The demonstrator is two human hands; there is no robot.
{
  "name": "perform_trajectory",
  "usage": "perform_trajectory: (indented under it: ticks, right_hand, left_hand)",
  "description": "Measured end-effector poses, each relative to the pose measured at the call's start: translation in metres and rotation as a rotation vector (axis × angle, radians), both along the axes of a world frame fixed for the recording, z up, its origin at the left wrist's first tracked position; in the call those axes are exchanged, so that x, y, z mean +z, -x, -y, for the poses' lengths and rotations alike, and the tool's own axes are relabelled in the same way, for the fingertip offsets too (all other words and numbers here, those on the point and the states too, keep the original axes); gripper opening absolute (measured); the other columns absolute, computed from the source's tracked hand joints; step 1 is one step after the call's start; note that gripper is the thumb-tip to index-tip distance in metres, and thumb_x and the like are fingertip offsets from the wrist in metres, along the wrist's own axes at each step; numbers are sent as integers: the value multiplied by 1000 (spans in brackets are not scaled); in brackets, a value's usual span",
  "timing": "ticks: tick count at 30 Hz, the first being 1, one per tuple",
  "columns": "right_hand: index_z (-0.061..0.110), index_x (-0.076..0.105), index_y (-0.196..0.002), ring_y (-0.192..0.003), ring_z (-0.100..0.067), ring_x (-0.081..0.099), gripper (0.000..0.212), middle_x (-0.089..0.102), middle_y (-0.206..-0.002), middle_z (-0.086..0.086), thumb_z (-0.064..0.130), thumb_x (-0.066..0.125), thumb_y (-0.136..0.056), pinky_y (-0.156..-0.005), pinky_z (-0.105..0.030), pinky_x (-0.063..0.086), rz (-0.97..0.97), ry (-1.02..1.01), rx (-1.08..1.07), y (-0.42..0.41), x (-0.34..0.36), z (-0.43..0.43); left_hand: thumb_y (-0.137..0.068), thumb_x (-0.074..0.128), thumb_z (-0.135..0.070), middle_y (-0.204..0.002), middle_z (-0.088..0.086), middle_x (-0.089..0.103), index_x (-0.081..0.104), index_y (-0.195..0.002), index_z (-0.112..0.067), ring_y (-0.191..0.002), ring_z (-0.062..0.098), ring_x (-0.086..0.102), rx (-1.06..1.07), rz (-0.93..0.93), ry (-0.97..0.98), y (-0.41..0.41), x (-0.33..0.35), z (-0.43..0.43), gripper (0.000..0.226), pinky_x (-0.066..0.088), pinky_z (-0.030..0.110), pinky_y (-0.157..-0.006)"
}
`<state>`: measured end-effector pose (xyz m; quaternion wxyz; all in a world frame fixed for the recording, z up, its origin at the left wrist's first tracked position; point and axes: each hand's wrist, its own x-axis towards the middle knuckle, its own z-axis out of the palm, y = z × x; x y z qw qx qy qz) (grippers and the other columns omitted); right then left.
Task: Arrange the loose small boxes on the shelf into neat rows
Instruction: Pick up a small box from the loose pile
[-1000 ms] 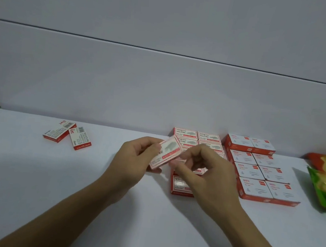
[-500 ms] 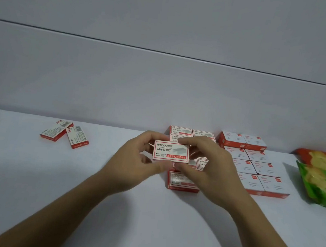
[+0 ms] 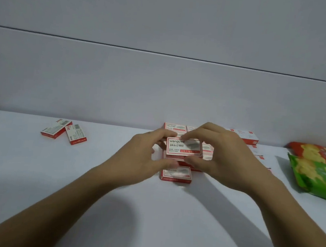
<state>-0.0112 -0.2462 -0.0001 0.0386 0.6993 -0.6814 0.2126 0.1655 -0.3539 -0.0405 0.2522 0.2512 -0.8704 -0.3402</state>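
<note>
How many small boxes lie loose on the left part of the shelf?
2. The left loose box lies flat; the right loose box lies just beside it, at an angle to it. Nothing there could hide more.

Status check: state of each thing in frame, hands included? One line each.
left hand: grips held box's left end.
right hand: grips its right end.
held box: label up, level, above the middle rows.
outer loose box: flat, askew, far left.
inner loose box: flat, askew, barcode up.
front box: flat on shelf, row's near end.
right rows: flat, aligned, partly hidden.
snack bags: lying at right.
</note>
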Motion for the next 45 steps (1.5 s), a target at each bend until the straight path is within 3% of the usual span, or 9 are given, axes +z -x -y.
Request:
perform_trajectory:
  ticks: [3, 6, 11, 17, 24, 30, 35, 39, 45]
  right_hand:
    - [37, 66, -108, -92, -1, 50, 32, 50, -100, 24, 37, 74, -77, -77, -24, 40, 15, -1, -67, 21, -12, -21]
    - [37, 66, -108, -96, -3, 52, 30, 49, -101, 27, 41, 73, -78, -74, -22, 38, -27, -56, -115, 37, -24, -36]
    - [35, 67, -108, -99, -9, 55, 33, 60, -107, 18, 49, 68, -78, -78, -28, 45, -59, -134, -105, 45, -41, -36]
    - [32, 72, -101, -94, -15, 55, 28, 67, -104, 13, 47, 68, -78, -73, -25, 34, -120, -91, -86, 47, -57, -32]
    - [33, 67, -113, -103, -9, 44, 31, 52, -109, 11, 45, 57, -86, -74, -20, 33, -133, -91, -105, 46, -68, -30]
    - [27, 73, -103, -93, -14, 47, 26, 58, -98, 6, 39, 61, -84, -75, -26, 40, -145, -32, -119, 44, -76, -31]
    - [30, 60, -120, -110, -14, 41, 43, 52, -120, 6, 53, 53, -84, -94, -29, 34, -126, -48, -76, 39, -67, -30]
    - [29, 48, -135, -127, -18, 37, 59, 44, -138, 3, 55, 58, -83, -107, -35, 27, -134, -30, -16, 32, -52, -19]
    - [27, 46, -136, -127, -17, 35, 59, 44, -137, 4, 49, 60, -83, -107, -31, 23, -93, -19, 76, -3, -39, 13]
  left_hand:
    - [-81, 63, -55, -137, -22, 43, 35, -138, -41, -119, -2, 43, 28, 194, 182, 4, 0, -3, 65, 38, 22, -99]
    - [-86, 54, -56, -139, -19, 43, 42, -132, -40, -123, 4, 39, 60, 278, 348, 6, -1, -9, 50, 33, 25, -102]
    - [-91, 45, -53, -107, -14, 55, 48, -97, -33, -94, 10, 46, 73, 384, 502, 16, 0, -27, 21, 37, 25, -80]
    - [-91, 42, -58, -88, -16, 45, 43, -94, -34, -79, 8, 43, 112, 484, 520, 29, -7, -48, 24, 27, 17, -60]
    - [-87, 47, -60, -103, -17, 60, 43, -93, -35, -80, 8, 47, 195, 499, 478, 35, -16, -57, 26, 24, 10, -61]
    - [-87, 46, -62, -108, -14, 61, 51, -102, -35, -87, 8, 50, 281, 555, 419, 40, -21, -61, 31, 37, 19, -72]
    - [-87, 44, -62, -115, -15, 59, 52, -114, -38, -94, 7, 49, 347, 530, 445, 40, -17, -63, 37, 40, 22, -79]
    - [-89, 42, -61, -135, -14, 50, 44, -132, -37, -119, 9, 44, 428, 517, 535, 31, -9, -57, 49, 33, 29, -100]
    - [-88, 46, -58, -141, -10, 45, 40, -137, -34, -128, 13, 38, 541, 521, 507, -8, -4, -44, 55, 29, 33, -105]
